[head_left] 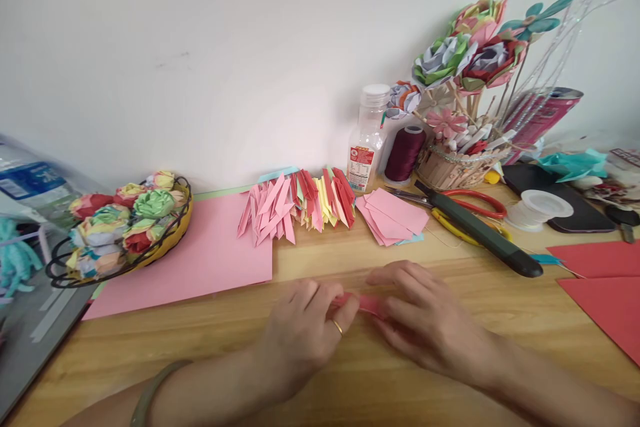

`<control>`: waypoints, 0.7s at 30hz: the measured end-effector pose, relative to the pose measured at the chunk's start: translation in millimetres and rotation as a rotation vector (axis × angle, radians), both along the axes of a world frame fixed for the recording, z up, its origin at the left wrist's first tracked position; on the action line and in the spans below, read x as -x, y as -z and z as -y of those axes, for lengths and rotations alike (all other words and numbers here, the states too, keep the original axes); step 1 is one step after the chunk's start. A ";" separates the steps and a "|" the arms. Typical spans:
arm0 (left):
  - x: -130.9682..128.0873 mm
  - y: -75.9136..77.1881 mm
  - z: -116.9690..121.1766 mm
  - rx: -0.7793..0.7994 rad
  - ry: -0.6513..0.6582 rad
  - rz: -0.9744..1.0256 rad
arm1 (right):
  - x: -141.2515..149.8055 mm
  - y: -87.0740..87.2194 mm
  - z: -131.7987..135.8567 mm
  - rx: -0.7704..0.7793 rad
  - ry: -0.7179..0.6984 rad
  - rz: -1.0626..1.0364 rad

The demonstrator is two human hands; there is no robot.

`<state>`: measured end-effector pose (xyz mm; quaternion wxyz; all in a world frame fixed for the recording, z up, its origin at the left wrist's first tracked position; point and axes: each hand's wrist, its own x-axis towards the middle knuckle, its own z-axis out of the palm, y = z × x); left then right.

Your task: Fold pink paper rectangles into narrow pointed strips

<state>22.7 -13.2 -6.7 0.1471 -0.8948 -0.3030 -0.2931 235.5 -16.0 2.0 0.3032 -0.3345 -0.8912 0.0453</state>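
Note:
A small folded strip of pink paper [369, 303] is held between my two hands, low over the wooden table. My left hand [305, 323], with a ring on one finger, pinches its left end. The other end is gripped by my right hand [425, 317], thumb below and fingers curled over it. Part of the strip is hidden behind the fingers. Just beyond lie a small stack of pink paper pieces [393, 215] and a row of folded paper strips [267, 210] in pink, red, yellow and green.
At left, a basket of paper flowers [183, 227] sits on large pink sheets [235, 247]. Toward the back right stand a clear bottle [364, 140], a purple thread spool [405, 155] and a flower pot [450, 170]. A utility knife [485, 233] lies across scissors [475, 195]. Red paper [605, 307] rests at far right.

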 end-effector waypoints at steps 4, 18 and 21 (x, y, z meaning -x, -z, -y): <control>0.4 6.3 -1.2 0.110 0.076 0.048 | 1.9 -5.7 3.3 0.128 -0.151 0.079; 4.2 6.6 -14.3 0.116 0.258 -0.063 | 0.5 5.5 3.5 0.016 -0.060 0.084; 4.0 4.6 -11.3 0.082 0.303 -0.147 | 4.4 4.5 4.7 0.037 -0.015 0.107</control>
